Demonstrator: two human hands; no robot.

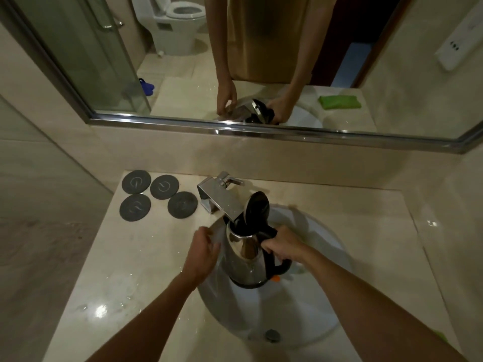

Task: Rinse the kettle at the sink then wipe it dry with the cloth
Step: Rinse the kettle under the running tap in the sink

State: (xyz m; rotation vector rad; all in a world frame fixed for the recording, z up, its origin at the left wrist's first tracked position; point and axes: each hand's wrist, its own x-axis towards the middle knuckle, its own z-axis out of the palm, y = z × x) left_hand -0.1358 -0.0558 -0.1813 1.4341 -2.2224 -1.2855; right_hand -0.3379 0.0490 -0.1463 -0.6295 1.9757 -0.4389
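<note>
A steel kettle (245, 259) with a black handle and its black lid (257, 207) flipped up hangs over the white sink basin (308, 304), its mouth right under the chrome faucet spout (224, 202). My right hand (283, 247) grips the kettle's black handle. My left hand (202, 253) is beside the kettle's left side with loosely bent fingers, holding nothing; whether it touches the steel wall I cannot tell. A green cloth (339, 101) shows in the mirror, lying on the counter right of the sink; only a green sliver (441, 337) of it appears directly at the lower right.
Several dark round coasters (159, 194) lie on the beige counter left of the faucet. The sink drain (273, 335) is near the front rim. A wide mirror (235, 61) hangs above, reflecting the toilet, shower door and the person. The counter by the sink is wet.
</note>
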